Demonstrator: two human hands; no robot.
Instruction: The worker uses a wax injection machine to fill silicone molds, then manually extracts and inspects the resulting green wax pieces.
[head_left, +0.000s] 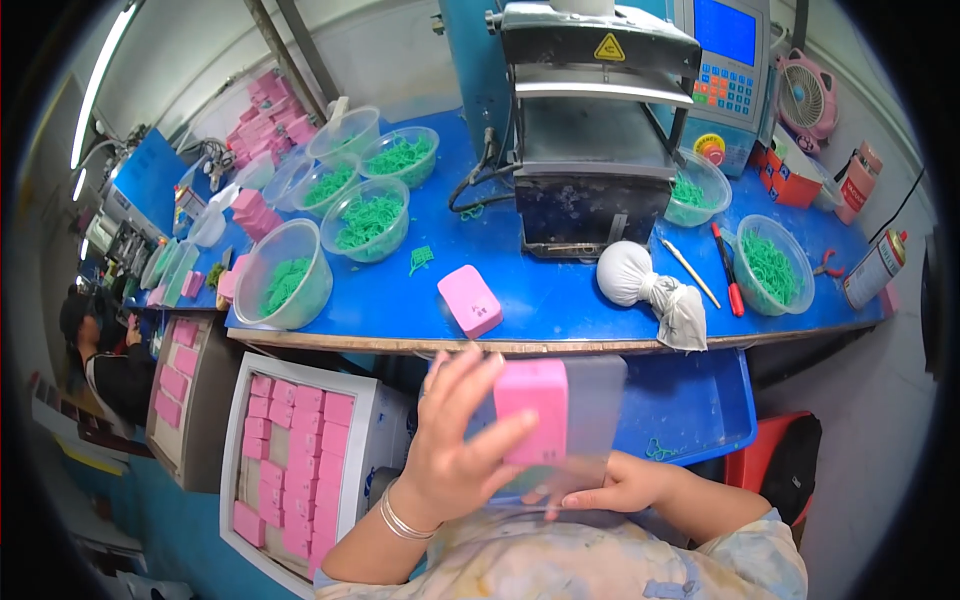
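Observation:
In front of my body a pink block [545, 395] lies against a translucent plastic sheet or bag [597, 405]; which of the two I cannot tell. My left hand [455, 440], with bangles on its wrist, reaches in from the left with its fingers spread. Its thumb crosses the block's face and the index fingertip is at the block's left edge. At the sheet's lower edge my right hand [610, 487] grips the plastic, its fingers partly hidden. Another pink block [469, 300] with small dark marks stands on the blue table [440, 345] just beyond my left fingers.
Tubs of green strands [365, 222] stand at left, others [770, 262] at right. A black press [597, 200] rises behind. Nearby lie a white cloth pouch [640, 285], a red marker [728, 270] and a spray can [876, 270]. A box of pink blocks [300, 450] is at lower left; a person [110, 365] sits beyond.

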